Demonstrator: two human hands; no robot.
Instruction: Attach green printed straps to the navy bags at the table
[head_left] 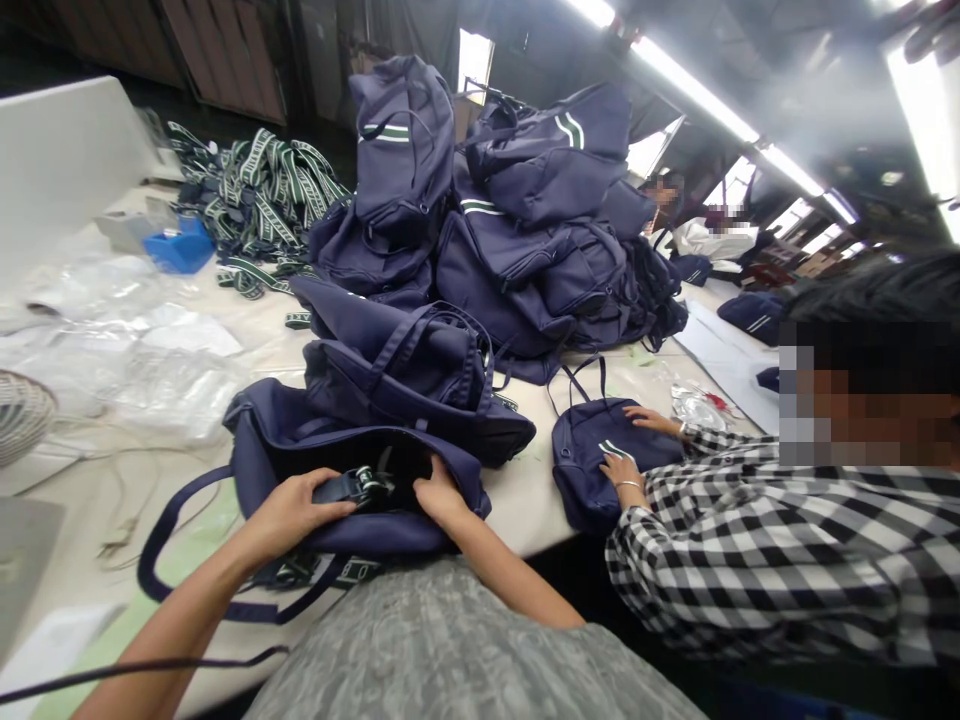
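A navy bag (262, 440) lies open in front of me, its mouth wide and dark inside. At its left side my left hand (304, 510) is closed on a folded dark strap bundle (346, 488) with green and white patterning, held over the opening. My right hand (441, 492) reaches over the near rim at the bag's right end, its fingers partly hidden inside and what they hold not visible. One handle (161, 530) of the bag loops out to the left. Another navy bag (360, 390) rests right behind the open one.
Navy bags (525, 220) are piled high at the back. Patterned straps (262, 190) heap up behind a blue box (180, 246). Clear plastic bags (165, 360) cover the left. At right, a person in a checked shirt (757, 520) touches a navy bag (592, 500).
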